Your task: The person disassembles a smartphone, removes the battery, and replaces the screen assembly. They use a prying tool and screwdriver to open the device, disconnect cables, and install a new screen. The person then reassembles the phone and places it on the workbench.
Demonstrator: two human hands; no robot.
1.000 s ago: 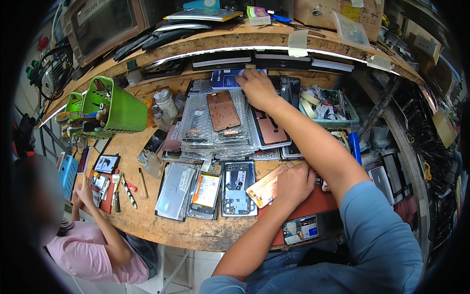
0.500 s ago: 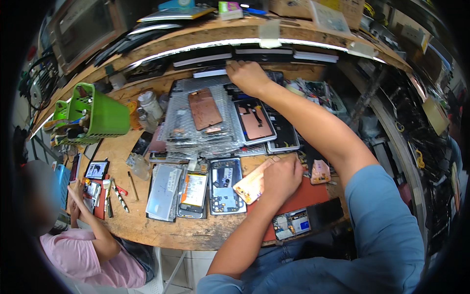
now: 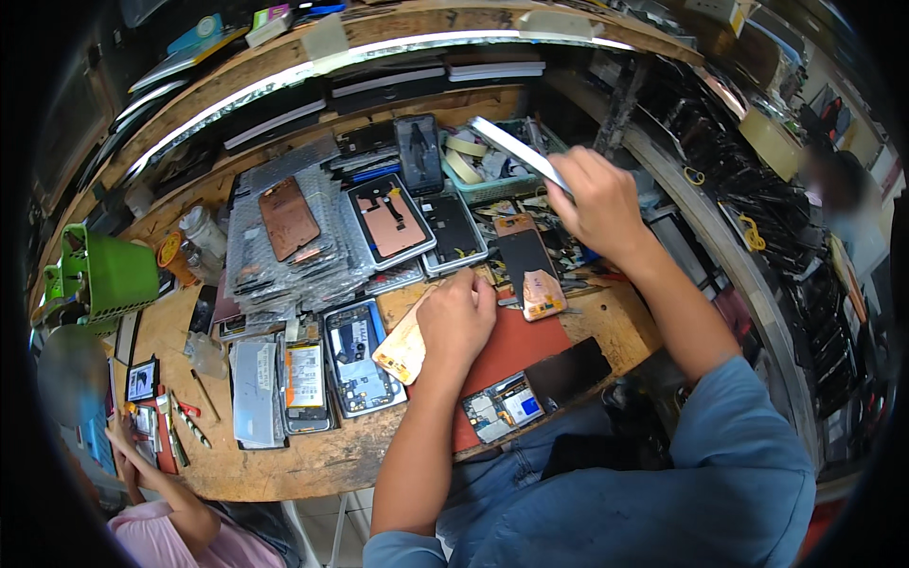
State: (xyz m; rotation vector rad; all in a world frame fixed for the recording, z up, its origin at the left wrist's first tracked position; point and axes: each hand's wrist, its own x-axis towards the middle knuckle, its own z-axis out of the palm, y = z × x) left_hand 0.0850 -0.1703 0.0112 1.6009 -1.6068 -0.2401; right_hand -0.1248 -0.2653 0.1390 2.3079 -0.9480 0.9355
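Observation:
My left hand (image 3: 456, 317) is closed on a copper-backed phone screen (image 3: 401, 352), at the edge of a red mat (image 3: 521, 343). Raised above the right part of the bench, my right hand (image 3: 606, 201) grips a thin, flat, white-edged object (image 3: 516, 150), tilted and seen nearly edge-on; its kind cannot be made out. An opened phone (image 3: 502, 412) with its circuit board exposed lies at the mat's front, beside a black panel (image 3: 571, 371). Another dark screen with copper ends (image 3: 528, 260) rests beyond the mat. Left of my left hand sits a blue-framed phone housing (image 3: 360, 355).
Bubble-wrapped screens (image 3: 298, 275) are stacked at the left, with a copper-backed tablet panel (image 3: 390, 220) beside them. A teal basket (image 3: 464, 168) of parts stands behind. A green basket (image 3: 118, 275) of tools is far left, and a co-worker's hands (image 3: 123, 440) are near the left edge.
My right hand has come back from the rear of the bench to the right and holds the white-edged object. The view has swung right. My left hand stays on the copper-backed screen.

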